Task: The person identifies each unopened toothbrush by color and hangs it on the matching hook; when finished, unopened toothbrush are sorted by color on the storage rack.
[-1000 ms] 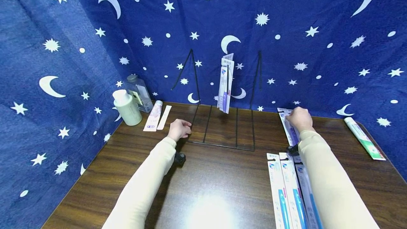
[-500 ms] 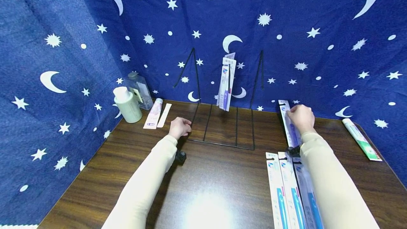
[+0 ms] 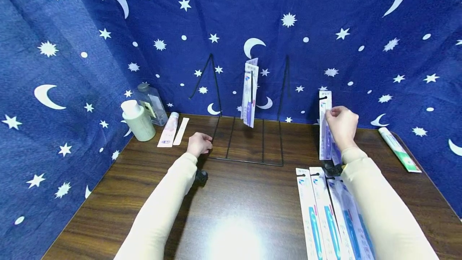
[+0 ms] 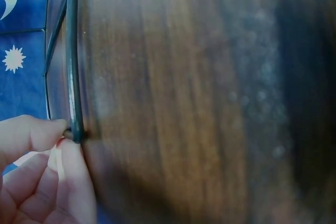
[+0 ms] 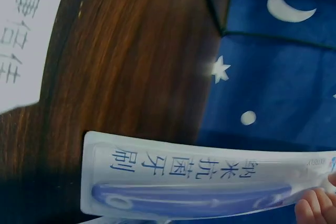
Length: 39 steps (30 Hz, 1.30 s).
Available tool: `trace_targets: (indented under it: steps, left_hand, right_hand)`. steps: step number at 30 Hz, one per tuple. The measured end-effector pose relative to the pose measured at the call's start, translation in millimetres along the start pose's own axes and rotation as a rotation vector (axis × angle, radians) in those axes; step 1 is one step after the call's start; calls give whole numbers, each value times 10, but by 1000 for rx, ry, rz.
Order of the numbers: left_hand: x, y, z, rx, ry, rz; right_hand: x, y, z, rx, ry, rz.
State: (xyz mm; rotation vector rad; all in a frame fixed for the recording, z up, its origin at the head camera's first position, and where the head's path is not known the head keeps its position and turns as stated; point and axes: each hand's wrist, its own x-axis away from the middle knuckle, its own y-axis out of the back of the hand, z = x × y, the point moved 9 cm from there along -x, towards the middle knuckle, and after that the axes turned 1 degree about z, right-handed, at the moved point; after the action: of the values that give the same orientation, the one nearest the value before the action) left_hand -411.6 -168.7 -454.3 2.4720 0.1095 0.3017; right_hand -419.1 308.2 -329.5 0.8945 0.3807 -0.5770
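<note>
The right hand (image 3: 342, 125) is pinching a toothbrush pack (image 3: 325, 129) near its top, its grip closed on the card, holding it upright above the surface (image 3: 238, 208), right of the rack (image 3: 247, 139). The left hand (image 3: 198, 143) is pinching the rack's front wire, fingers curled around it.

Staged booth, mock shop display: dark wood surface (image 3: 234, 212) enclosed by blue star/moon cloth backdrop (image 3: 306, 11); wire display rack (image 3: 249, 139) w/ hung toothbrush pack (image 3: 249, 91), more packs (image 3: 317, 212), toothpaste tube (image 3: 398, 149), bottles (image 3: 138, 119).
</note>
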Motion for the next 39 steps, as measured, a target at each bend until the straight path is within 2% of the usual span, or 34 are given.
trace_targets:
  steps: [6, 11, 17, 27, 32, 33, 35, 39]
  left_hand:
    - [7, -2, 14, 9, 21, 10]
    - [-1, 16, -13, 5, -2, 11]
    - [-30, 14, -19, 12, -15, 9]
    - [29, 34, -12, 10, -5, 2]
    - [-47, 30, 43, 5, 22, 14]
    - [-78, 24, 53, 15, 2, 10]
    - [-110, 19, 72, 16, 4, 11]
    - [-97, 1, 62, 26, 4, 13]
  right_hand:
    - [70, 198, 144, -95, -5, -77]
    - [169, 339, 298, -210, 3, -144]
    - [343, 496, 600, -314, 24, -162]
    - [656, 757, 1165, -479, 175, -159]
    - [809, 827, 1415, -592, 246, -159]
    - [837, 831, 1459, -615, 258, -159]
    - [894, 829, 1541, -654, 283, -156]
    - [1025, 806, 1705, -658, 333, -159]
